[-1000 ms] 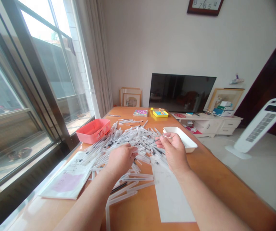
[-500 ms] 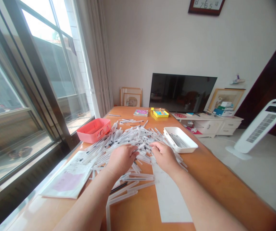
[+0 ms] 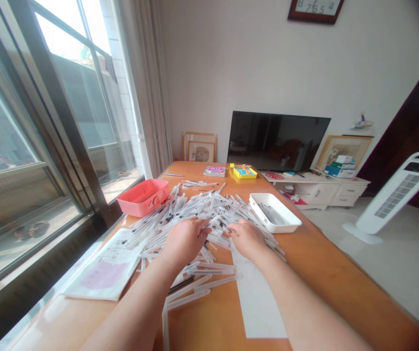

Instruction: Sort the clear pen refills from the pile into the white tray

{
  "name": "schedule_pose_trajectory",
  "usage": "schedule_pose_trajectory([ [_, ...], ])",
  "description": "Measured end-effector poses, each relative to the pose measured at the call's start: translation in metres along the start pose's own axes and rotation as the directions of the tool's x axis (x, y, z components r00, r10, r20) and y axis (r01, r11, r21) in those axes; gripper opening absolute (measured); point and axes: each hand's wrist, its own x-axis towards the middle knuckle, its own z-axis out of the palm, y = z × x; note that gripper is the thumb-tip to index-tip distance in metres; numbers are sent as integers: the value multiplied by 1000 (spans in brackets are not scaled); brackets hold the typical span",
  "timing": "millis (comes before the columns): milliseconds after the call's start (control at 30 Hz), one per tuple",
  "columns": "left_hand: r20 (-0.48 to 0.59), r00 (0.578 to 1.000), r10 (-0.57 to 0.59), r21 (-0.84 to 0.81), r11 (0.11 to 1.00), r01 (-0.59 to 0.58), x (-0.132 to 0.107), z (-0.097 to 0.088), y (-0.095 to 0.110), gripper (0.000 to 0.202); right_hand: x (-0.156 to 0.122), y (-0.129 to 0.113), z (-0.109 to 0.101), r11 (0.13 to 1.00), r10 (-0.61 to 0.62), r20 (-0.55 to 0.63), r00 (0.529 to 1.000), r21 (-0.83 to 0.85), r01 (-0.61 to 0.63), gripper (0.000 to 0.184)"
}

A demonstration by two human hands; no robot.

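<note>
A wide heap of translucent white pen barrels [image 3: 154, 239], with small black pieces among them, spreads over the wooden table. Over its near middle, my left hand [image 3: 187, 239] is closed, with a pale pen barrel [image 3: 205, 225] at its fingertips. My right hand [image 3: 246, 237] is beside it to the right, fingers bent into a pinch; anything between them is too small to make out. A white sheet of paper [image 3: 257, 297] lies partly under my right hand and forearm. Right of the heap, a white tray [image 3: 286, 223] holds several grey, slim pen-like pieces.
A red plastic basket [image 3: 142, 202] stands left of the heap by the window. A printed booklet [image 3: 103, 273] lies at the near left. Toward the far end are a yellow box [image 3: 245, 174], a small colourful book [image 3: 214, 171] and a lone pen [image 3: 175, 175].
My right hand's fingertips have dipped slightly and curled in closer. My left hand stays nearly in place, still closed on the pen barrel. The whole view has shifted very slightly.
</note>
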Motion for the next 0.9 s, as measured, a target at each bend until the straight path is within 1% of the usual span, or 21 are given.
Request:
schedule_pose_trajectory([
  [133, -7, 1000, -4, -8, 1000, 3, 0, 0, 0, 29, 0, -2, -1, 999, 5, -25, 1000, -34, -5, 29],
  [267, -8, 1000, -2, -12, 1000, 2, 0, 0, 0, 28, -2, -4, -2, 1000, -19, -58, 998, -22, 18, 28],
  [433, -5, 1000, -4, -16, 1000, 4, 0, 1, 1, 30, -4, -6, 0, 996, -77, -50, 996, -47, 75, 31],
  [533, 2, 1000, -6, -22, 1000, 6, 0, 2, 1, 30, -4, -7, 2, 996, -69, -33, 997, -67, 66, 31],
  [733, -3, 1000, -2, -18, 1000, 2, 0, 3, 1, 31, -3, -6, 7, 998, -60, -50, 997, -27, 59, 22],
  [900, 5, 1000, -8, -20, 1000, 8, 0, 3, 2, 31, -3, -6, 6, 999, -26, -49, 998, 37, 27, 15],
])
